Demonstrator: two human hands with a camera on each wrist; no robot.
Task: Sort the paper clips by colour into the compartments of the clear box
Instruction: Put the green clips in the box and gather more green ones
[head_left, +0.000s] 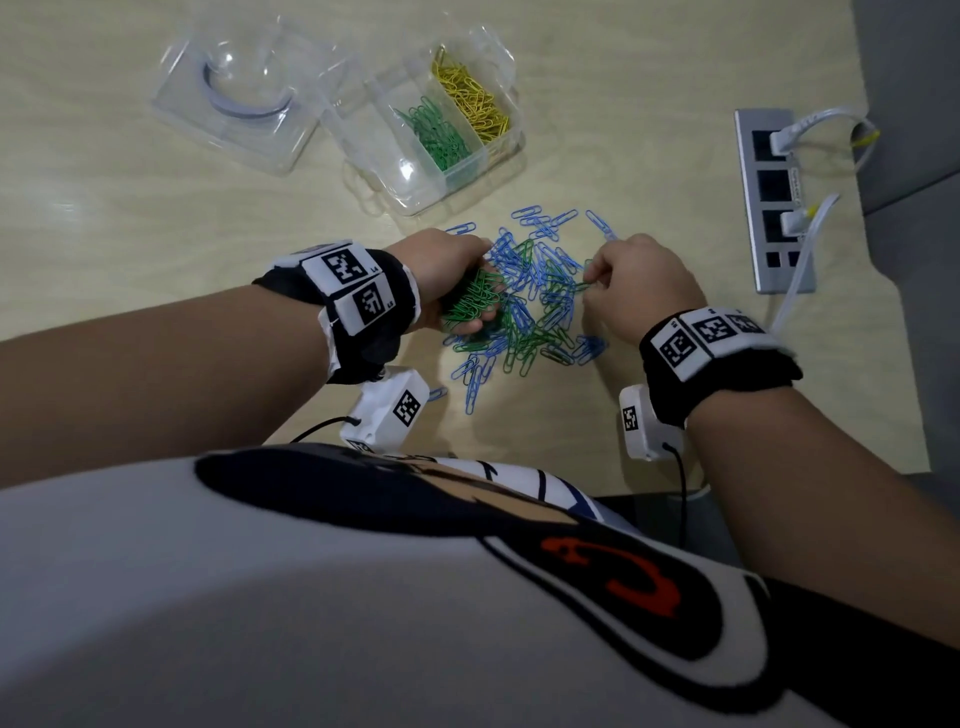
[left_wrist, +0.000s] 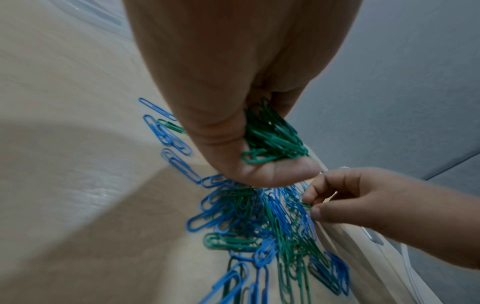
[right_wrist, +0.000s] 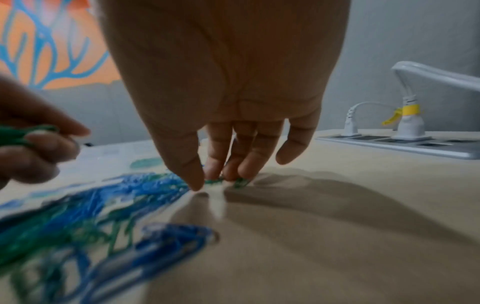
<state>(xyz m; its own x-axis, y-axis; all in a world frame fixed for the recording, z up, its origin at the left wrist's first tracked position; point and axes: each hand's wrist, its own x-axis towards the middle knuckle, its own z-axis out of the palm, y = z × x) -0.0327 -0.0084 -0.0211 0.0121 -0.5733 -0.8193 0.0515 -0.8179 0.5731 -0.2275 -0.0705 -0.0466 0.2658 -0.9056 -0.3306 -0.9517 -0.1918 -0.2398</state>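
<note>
A bunch of green clips (head_left: 470, 299) is clutched in the left hand (head_left: 441, 270). One green clip (head_left: 581, 285) is pinched by the right hand (head_left: 636, 283). Light, slippery, tangle-prone wire is best nipped at a loop.

The right grip (right_wrist: 221, 179) pinches a green paper clip (right_wrist: 240, 182) against the surface (right_wrist: 337, 226). Blurred blue and green clips (right_wrist: 109, 205) lie left; a power strip (right_wrist: 415, 144) sits behind.

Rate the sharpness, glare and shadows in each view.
Head view: mostly sharp, wide-angle bend, glare on the clear box. Left wrist view: green clips held in the left hand crisp, edges soft. Right wrist view: pile of clips smeared by blur; right hand casts a broad shadow on the table.
</note>
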